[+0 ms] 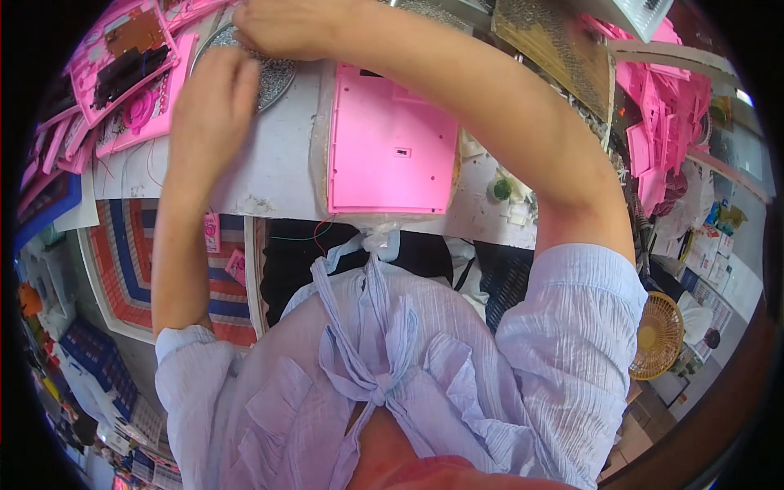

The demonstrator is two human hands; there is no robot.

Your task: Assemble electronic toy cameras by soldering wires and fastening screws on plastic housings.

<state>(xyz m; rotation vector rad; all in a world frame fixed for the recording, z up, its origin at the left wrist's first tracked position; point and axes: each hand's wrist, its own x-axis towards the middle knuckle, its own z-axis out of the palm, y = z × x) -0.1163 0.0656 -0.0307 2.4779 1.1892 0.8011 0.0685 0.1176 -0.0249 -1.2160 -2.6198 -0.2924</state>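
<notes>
A round dish of small metal screws (pixel 276 85) stands at the upper left of the bench. My left hand (pixel 214 102) is over its left edge, with the fingers curled together and their tips turned away from view. Above the dish, my right hand (pixel 273 31) reaches across from the right, its fingers bent closed near the left one. What either hand holds is hidden. In front of me a pink plastic panel (pixel 392 151) lies flat, with a small black switch in a slot at its middle. My right forearm passes over its upper right corner.
Pink casings with wires and black parts (pixel 122 77) pile up at the left. More pink pieces (pixel 665 114) are stacked at the right. A shallow board of small metal parts (pixel 555 49) lies at the back. Below are a striped bag (pixel 131 269) and a yellow basket (pixel 656 336).
</notes>
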